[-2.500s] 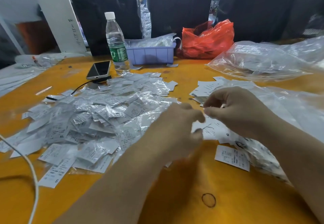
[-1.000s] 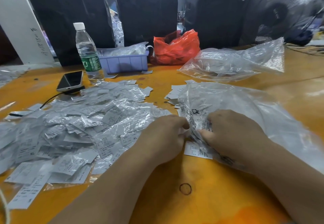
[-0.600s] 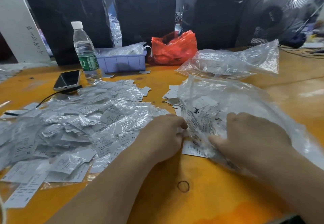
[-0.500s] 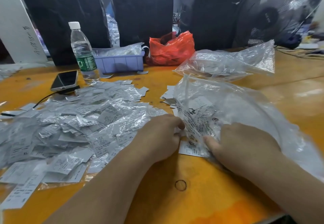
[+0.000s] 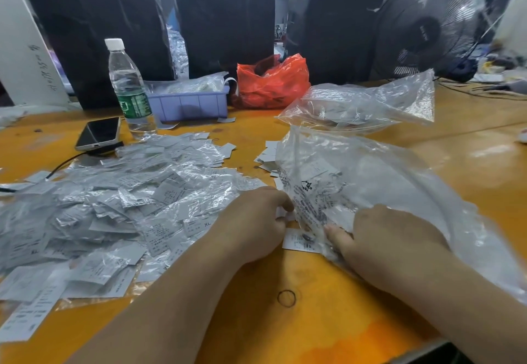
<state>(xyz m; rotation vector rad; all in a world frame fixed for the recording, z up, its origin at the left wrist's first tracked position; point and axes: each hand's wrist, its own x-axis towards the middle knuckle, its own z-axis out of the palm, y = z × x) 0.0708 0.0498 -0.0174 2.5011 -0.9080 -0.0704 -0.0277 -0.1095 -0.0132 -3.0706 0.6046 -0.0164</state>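
Clear plastic bag [image 5: 370,181], thin, limp and slippery, lies on the yellow counter [image 5: 313,326] just beyond the fingers, the left hand [image 5: 253,221] pinching its open edge and the right hand [image 5: 390,235] curled into its film; best held by bunching that edge.

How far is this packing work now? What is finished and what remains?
Done, it seems: a clear plastic bag of labels lies farther back. In hand: the left hand and right hand work at the mouth of the large printed clear plastic bag; the right grips it. Left: the wide heap of small sleeved white labels, so probably most remains.
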